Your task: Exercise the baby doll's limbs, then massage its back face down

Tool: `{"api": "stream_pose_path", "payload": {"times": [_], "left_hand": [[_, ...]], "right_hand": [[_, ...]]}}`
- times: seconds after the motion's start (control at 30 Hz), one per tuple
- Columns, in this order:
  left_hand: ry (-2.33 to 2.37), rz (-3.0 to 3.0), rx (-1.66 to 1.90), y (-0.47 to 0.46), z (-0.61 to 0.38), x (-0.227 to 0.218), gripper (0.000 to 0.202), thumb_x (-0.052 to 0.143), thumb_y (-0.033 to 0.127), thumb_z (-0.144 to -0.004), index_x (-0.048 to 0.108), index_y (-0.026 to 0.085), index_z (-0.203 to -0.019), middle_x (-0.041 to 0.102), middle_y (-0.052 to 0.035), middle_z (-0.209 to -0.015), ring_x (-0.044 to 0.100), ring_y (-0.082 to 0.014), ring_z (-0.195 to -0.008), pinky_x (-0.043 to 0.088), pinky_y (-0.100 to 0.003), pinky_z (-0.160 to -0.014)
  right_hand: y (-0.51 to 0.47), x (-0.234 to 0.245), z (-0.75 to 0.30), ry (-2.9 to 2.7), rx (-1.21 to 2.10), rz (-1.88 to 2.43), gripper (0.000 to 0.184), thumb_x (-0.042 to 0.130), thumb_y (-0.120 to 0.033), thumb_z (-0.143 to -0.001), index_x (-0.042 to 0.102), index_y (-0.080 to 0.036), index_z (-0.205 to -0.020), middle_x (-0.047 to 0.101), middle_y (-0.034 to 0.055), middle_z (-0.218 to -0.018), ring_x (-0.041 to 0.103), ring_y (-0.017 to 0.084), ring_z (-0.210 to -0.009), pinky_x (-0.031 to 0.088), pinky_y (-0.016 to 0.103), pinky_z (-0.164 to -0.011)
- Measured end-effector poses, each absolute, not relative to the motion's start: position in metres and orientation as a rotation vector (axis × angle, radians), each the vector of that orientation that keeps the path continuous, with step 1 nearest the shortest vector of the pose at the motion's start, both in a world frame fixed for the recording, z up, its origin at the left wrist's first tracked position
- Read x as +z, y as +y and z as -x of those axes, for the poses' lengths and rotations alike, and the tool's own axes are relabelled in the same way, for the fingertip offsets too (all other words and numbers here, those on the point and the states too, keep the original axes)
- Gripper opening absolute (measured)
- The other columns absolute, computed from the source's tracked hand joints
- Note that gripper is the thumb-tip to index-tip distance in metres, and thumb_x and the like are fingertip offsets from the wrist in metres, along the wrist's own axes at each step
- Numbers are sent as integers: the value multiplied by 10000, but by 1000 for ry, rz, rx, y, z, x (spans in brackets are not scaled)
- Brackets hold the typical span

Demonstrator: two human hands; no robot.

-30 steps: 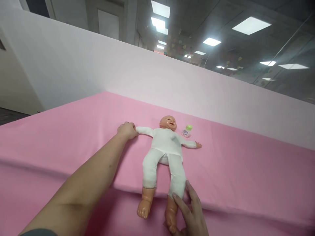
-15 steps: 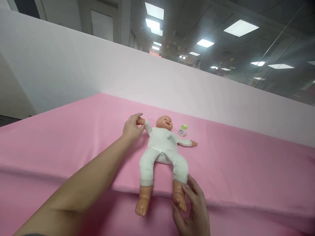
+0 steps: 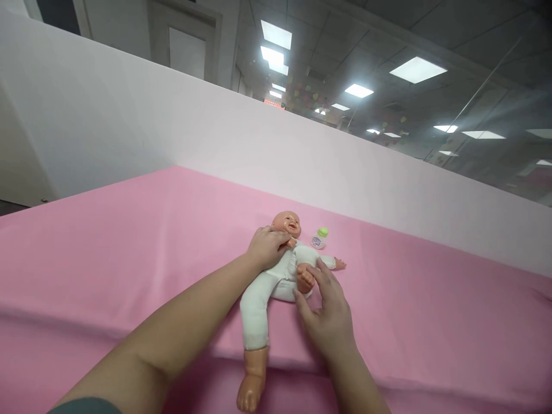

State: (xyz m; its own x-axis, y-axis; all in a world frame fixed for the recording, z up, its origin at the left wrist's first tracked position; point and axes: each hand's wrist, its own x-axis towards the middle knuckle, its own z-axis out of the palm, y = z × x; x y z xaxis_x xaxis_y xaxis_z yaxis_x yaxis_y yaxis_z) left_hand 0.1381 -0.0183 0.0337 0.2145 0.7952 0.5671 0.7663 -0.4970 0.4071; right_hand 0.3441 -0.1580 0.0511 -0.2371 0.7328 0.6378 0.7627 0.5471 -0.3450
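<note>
On the left, the person's left hand (image 3: 268,247) has come in from the side: a moment ago it held the doll's arm stretched out over the pink cloth-covered table (image 3: 129,241), and now it is curled over the doll's shoulder and chest, pinning that arm across the body just under the chin. The plastic baby doll in a white cloth romper (image 3: 276,276) lies on its back near the middle of the table. Its long axis runs away from the person, bald head at the far end and bare feet toward the near edge, with a slight lean to the right at the head.

One leg lies straight, its bare foot (image 3: 248,391) hanging past the fold of cloth at the near edge. The other leg has been folded up since half a second ago: its foot (image 3: 305,278) now sits over the belly, pushed there by the right hand (image 3: 330,313), whose fingers are spread and cupped around it rather than closed tight. Both limbs have thus been gathered inward.

Further right, the doll's other arm (image 3: 334,263) is stretched sideways, and a small bottle with a green cap (image 3: 319,237) stands just beyond it.
</note>
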Motion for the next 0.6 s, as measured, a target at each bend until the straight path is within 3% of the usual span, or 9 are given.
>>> {"api": "stream_pose_path", "payload": {"times": [0.17,0.3,0.47,0.6], "left_hand": [[1540,-2449,1165,-21,-129,22,437,603,324,-918,685,436,-1333,647,11,-1416,490,-322,-1377,326,-533,-1202],[1520,-2395,1252,-19,-125,19,474,592,332,-929,647,380,-1397,596,-28,-1474,514,-280,-1366,343,-469,-1210],[1620,-1989,1493,-8,-106,12,487,617,501,-937,642,316,-1387,671,-71,-1337,598,-274,-1248,462,-406,-1084],[1709,-1484,1559,10,-86,4,444,537,586,-969,655,277,-1266,740,-74,-1108,691,-272,-1004,527,-376,-877]], "right_hand": [[-128,51,-333,-2041,69,1265,510,694,-402,-906,589,-281,-1390,470,107,-1584,486,324,-1439,468,556,-1139],[-120,49,-332,-1977,90,1262,462,697,-406,-898,600,-259,-1326,553,107,-1507,522,316,-1404,490,541,-1117],[-145,40,-348,-1778,38,1195,469,695,-411,-907,591,-234,-1329,595,133,-1454,593,316,-1333,518,533,-1098],[-182,26,-366,-1682,-27,1103,440,718,-355,-892,577,-218,-1286,545,173,-1498,588,343,-1342,552,549,-1053]]}}
